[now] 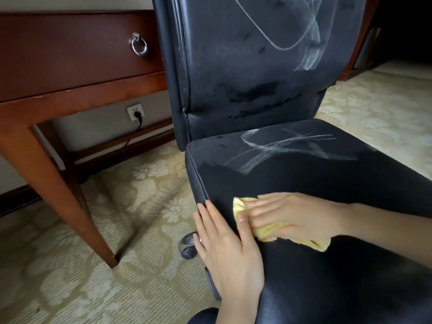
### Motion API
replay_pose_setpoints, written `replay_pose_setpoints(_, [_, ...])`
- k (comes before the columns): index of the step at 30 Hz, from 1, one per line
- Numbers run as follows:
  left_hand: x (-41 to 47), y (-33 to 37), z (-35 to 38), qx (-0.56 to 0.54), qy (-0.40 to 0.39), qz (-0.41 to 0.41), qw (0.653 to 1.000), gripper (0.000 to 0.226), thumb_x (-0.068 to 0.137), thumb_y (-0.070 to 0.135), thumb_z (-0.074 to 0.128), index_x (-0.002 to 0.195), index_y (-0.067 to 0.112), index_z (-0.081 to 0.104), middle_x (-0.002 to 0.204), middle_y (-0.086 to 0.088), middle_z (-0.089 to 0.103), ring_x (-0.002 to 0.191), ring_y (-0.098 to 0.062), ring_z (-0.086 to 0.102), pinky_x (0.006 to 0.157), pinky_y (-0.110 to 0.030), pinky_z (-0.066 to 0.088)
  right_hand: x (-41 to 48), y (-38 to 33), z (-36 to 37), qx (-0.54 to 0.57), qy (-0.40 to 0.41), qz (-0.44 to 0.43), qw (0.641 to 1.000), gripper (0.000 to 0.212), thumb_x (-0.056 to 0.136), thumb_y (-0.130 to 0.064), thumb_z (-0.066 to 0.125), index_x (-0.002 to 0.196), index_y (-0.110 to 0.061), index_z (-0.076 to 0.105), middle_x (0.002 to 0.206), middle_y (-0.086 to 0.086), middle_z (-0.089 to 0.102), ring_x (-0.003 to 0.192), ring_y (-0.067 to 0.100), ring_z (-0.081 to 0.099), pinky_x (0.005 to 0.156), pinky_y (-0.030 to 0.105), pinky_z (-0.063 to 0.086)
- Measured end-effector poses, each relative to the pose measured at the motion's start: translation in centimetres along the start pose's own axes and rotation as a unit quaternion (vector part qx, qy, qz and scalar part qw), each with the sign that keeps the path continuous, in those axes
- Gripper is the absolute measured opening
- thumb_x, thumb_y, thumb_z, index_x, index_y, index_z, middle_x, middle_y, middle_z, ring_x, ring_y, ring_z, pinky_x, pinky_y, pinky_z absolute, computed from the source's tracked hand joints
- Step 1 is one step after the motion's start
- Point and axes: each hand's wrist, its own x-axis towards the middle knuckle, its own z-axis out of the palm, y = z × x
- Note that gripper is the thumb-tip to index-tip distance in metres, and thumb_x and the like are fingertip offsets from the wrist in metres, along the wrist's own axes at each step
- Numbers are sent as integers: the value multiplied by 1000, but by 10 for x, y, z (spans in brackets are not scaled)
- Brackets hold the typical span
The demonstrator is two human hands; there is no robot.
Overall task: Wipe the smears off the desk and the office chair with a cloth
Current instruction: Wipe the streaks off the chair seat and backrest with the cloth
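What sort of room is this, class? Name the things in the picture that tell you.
Probably a hotel room or a home office: a wooden desk with a ring-pull drawer, a black office chair, and patterned carpet on the floor.

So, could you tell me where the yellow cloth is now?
Head view, lower right of centre: the yellow cloth lies on the chair seat under the right hand, with the left hand flat on the seat's left edge.
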Motion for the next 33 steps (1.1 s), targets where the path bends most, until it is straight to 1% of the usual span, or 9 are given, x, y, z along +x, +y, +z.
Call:
replay_pose_setpoints(2, [0,1,1,18,-7,-3,1000,65,96,48,21,152,22,1,159,10,-5,145,-4,-11,116,-30,-6,11,10,-8,-28,-30,15,999,47,92,-37,33,137,-39,44,148,-31,20,138,-15,4,114,13,-4])
replay_pose_setpoints(4, [0,2,2,18,-5,-8,1000,64,97,45,26,152,20,4,159,9,-2,146,-6,-7,116,-31,-5,28,23,-16,-25,-43,38,998,46,96,-31,40,141,-40,37,144,-34,16,136,-18,2,112,11,-6])
replay_pose_setpoints(7, [0,2,2,22,-8,-16,1000,64,98,45,28,152,21,4,159,8,0,146,-5,-5,115,-29,-6,59,39,-26,10,-32,76,997,45,99,-26,47,142,-35,38,150,-23,23,139,-10,10,118,23,7])
replay_pose_setpoints(13, [1,2,1,25,-18,-13,999,63,97,47,25,152,22,4,159,10,3,145,-3,-4,116,-28,-7,125,48,-21,64,84,152,983,39,99,-24,47,137,-29,48,147,-7,41,139,14,31,114,38,23])
replay_pose_setpoints(18, [4,0,1,41,-27,-17,999,62,98,48,23,152,24,4,159,12,-1,144,-1,-6,115,-26,-6,161,41,-8,8,160,241,957,38,101,-27,39,139,-29,45,147,-1,42,139,22,28,118,37,7])
replay_pose_setpoints(21, [5,0,0,31,-30,-21,999,61,98,47,26,152,25,8,159,12,3,144,-2,-4,116,-26,-3,153,32,-2,-9,170,215,962,40,101,-25,38,140,-30,43,150,-4,37,141,19,23,117,36,8])
replay_pose_setpoints(27, [5,1,0,39,-35,-22,998,61,96,48,30,151,25,17,159,10,7,145,-5,-1,116,-30,1,95,7,8,26,187,151,970,41,97,-22,49,137,-28,48,145,-7,43,141,12,27,118,31,13])
replay_pose_setpoints(31, [6,2,-2,41,-40,-18,998,63,95,50,31,151,25,18,160,8,8,145,-7,1,117,-32,3,44,-11,19,28,194,125,973,43,94,-17,53,136,-29,50,142,-11,46,137,5,31,114,15,10])
replay_pose_setpoints(33, [6,2,-3,42,-45,-21,998,63,96,49,31,151,24,17,160,7,7,146,-8,2,117,-33,4,20,-16,24,21,180,123,976,43,95,-20,51,136,-31,49,142,-16,45,137,1,28,115,17,11])
